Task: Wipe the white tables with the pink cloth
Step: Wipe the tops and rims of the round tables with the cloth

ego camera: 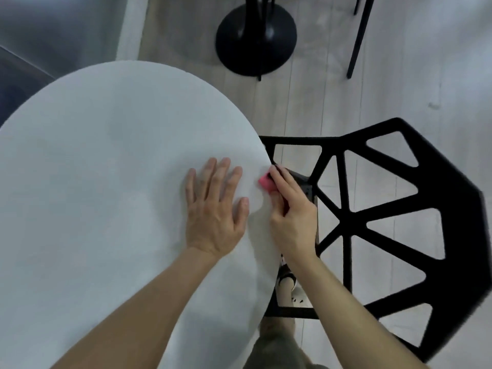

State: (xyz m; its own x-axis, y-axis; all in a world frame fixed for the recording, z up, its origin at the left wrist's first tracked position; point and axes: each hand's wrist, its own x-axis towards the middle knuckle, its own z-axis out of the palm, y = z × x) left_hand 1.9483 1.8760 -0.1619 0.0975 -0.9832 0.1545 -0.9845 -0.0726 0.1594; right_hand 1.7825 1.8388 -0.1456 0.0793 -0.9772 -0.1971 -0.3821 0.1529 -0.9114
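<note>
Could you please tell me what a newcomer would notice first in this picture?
The big round white table fills the left side, with the left hand lying flat on it near its right edge. Beside it, the right hand holds a small pink cloth at the table's rim. To the right stands a black chair with an open, web-like frame.

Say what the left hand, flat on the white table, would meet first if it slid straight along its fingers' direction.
Nothing, it seems: ahead of the left hand lies bare white table up to its rim. The pink cloth in the right hand sits aside.
</note>
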